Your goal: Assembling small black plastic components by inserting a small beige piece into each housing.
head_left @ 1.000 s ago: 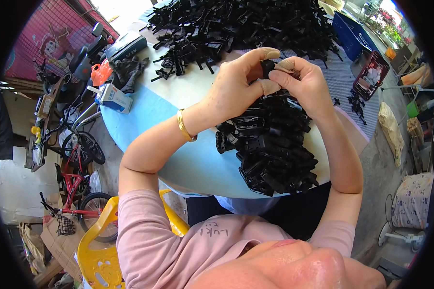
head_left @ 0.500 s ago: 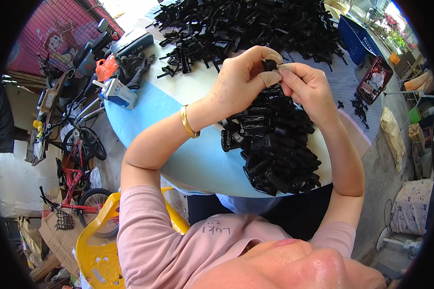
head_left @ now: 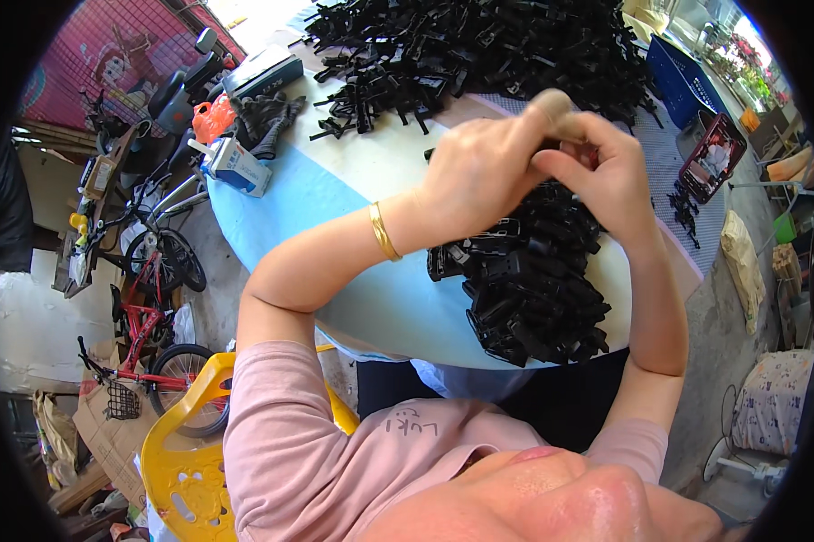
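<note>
My left hand [head_left: 488, 167], a gold bangle [head_left: 383, 231] on its wrist, is raised above the table, its fingers curled in against those of my right hand. Motion smears its fingertips. My right hand [head_left: 613, 176] is closed in a pinch, thumb bent toward the left hand's fingers. Whatever sits between the two hands is hidden behind the fingers. Just below them lies a near heap of small black plastic parts [head_left: 533, 289], reaching the table's front edge. A larger heap of similar black parts [head_left: 479, 54] covers the table's far side.
On the round table [head_left: 280, 217] stand a blue-and-white carton [head_left: 237, 168], dark gloves [head_left: 267, 122] and a box [head_left: 264, 72] at left. A blue basket [head_left: 683, 81] and a phone [head_left: 712, 158] are at right. Beside me are a yellow chair [head_left: 190, 461] and a red bicycle [head_left: 140, 334].
My hands have shifted slightly right, and the left has turned so its back faces up. The black part seen between my fingertips earlier is now out of sight.
</note>
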`<control>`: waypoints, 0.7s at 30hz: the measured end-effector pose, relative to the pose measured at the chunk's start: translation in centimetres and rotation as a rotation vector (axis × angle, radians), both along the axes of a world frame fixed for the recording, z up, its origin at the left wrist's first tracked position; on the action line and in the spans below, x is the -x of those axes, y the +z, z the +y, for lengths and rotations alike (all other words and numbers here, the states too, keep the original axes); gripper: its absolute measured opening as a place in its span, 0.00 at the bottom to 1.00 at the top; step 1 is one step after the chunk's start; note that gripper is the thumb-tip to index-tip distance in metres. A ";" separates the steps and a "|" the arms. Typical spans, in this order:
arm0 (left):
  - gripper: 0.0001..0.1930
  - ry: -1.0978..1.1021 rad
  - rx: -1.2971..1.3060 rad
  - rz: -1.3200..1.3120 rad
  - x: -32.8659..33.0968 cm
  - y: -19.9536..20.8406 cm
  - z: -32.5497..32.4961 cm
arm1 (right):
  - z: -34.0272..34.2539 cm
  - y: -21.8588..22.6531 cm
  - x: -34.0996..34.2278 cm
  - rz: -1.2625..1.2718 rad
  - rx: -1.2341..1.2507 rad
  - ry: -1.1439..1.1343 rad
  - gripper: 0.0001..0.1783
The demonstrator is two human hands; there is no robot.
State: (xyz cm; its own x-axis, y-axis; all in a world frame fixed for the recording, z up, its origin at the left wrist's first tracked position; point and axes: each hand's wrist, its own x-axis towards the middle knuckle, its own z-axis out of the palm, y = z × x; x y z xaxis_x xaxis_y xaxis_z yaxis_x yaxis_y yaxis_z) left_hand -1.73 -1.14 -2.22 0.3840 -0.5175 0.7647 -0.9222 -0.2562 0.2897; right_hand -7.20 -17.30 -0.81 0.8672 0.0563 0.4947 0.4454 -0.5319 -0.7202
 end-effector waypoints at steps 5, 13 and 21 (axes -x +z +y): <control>0.37 -0.185 -0.222 0.287 -0.1 2.9 1.9 | -0.7 0.1 -0.3 0.020 -0.066 0.057 0.12; 0.18 -0.956 -0.080 1.091 -4.1 1.5 2.7 | -1.1 0.1 -0.3 0.088 -0.255 0.237 0.14; 0.09 -0.889 0.063 1.428 -3.0 0.7 1.8 | -0.8 0.0 -0.2 -0.001 -0.131 0.211 0.12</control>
